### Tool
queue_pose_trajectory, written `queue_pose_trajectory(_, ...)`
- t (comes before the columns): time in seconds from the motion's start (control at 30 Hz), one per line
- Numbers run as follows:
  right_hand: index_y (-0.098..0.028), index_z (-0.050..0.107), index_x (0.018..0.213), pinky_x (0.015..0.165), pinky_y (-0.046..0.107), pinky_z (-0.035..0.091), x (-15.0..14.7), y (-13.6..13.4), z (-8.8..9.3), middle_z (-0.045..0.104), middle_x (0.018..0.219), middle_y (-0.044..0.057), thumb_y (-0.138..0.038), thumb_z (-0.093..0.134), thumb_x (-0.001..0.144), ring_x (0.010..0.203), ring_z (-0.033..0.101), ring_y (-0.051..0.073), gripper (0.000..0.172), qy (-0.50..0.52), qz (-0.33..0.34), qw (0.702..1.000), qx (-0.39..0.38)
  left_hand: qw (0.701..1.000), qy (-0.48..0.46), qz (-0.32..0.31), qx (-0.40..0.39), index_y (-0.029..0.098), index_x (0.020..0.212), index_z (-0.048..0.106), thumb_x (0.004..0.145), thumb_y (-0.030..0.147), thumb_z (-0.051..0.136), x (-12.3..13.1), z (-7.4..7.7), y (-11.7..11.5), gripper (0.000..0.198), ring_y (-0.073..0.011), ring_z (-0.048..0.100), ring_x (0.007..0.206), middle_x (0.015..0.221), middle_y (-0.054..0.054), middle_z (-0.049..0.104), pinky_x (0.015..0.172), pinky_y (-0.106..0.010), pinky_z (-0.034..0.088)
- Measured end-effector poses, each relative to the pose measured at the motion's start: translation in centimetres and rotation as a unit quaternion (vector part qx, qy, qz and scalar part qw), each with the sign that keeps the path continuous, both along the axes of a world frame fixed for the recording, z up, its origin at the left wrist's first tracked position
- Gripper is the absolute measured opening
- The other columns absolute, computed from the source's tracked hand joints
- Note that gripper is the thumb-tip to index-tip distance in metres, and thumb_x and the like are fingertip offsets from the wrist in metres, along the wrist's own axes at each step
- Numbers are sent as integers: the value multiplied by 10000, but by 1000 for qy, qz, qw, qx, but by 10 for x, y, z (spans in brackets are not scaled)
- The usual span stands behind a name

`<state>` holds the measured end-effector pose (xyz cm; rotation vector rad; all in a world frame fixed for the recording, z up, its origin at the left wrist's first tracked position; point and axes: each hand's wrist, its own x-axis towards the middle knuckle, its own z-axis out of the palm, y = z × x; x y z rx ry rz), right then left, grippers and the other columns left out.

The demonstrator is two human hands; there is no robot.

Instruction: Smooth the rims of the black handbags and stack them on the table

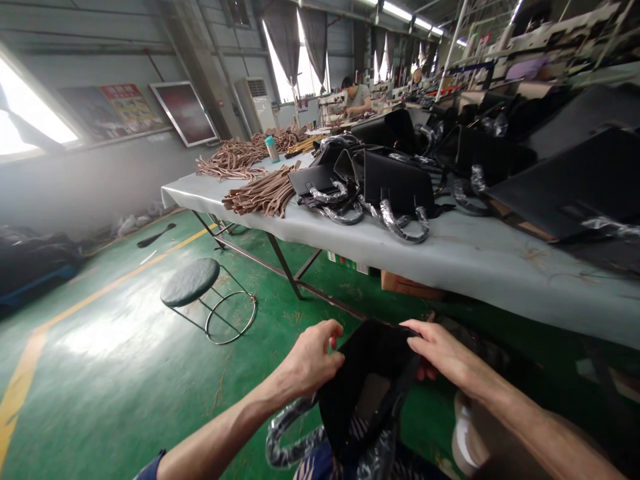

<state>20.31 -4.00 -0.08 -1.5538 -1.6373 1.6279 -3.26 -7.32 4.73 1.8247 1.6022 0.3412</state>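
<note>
Green floor spreads under the work. Nearest, a black bag sits over the person's lap, its mouth open towards the head camera, with film-wrapped handles hanging low on it. Judging by this, the bag is largely made up: body formed, handles on, wrapping in place; the mouth is not closed, and what else is left cannot be told. Both forearms reach forward from the lower corners. The right hand grips the rim's right corner, thumb on top, fingers behind; the left hand is half curled at the left edge, thumb against it, though whether it pinches is unclear. Beyond are a stool and the table, bearing similar bags, brown straps and, farther, a bottle. Farther back, a co-worker bends over a bench.
</note>
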Motion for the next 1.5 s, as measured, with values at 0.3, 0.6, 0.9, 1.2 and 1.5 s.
queue_pose_trajectory(0.3,-128,527,1080,373,191,301,-3,10,-5,566,510,-35,-190,386,728,393,509,94,384,5,30,1000,-7,958,88,-252,103,194,878,661,755,367,557,38,-30,75,236,-165,571,740,789,-30,648,640,-225,391)
queue_pose_trajectory(0.6,-161,562,934,386,178,308,6,33,5,527,523,-61,-221,457,691,397,465,69,272,54,15,998,-32,982,0,-187,39,133,769,690,761,307,519,48,-23,82,244,-89,462,555,549,22,545,529,-184,331)
queue_pose_trajectory(0.9,-165,574,888,386,165,291,-1,47,-7,512,536,-64,-285,509,717,410,424,55,219,96,75,990,-78,990,-58,-127,-19,146,865,654,727,378,544,31,-36,77,291,-82,438,562,618,37,522,486,-173,303)
queue_pose_trajectory(1.2,-143,618,926,420,192,261,-9,44,2,522,547,-43,-465,482,773,449,410,69,382,66,83,994,-33,965,112,-226,74,237,839,683,677,484,603,41,-35,93,306,-162,568,684,673,0,628,549,-216,357)
queue_pose_trajectory(1.5,-133,521,1156,484,235,377,2,6,12,626,611,30,-650,331,771,524,521,132,673,-65,-79,995,0,978,165,-121,35,184,810,688,738,351,511,51,-37,92,253,-183,607,778,812,-73,670,658,-239,457)
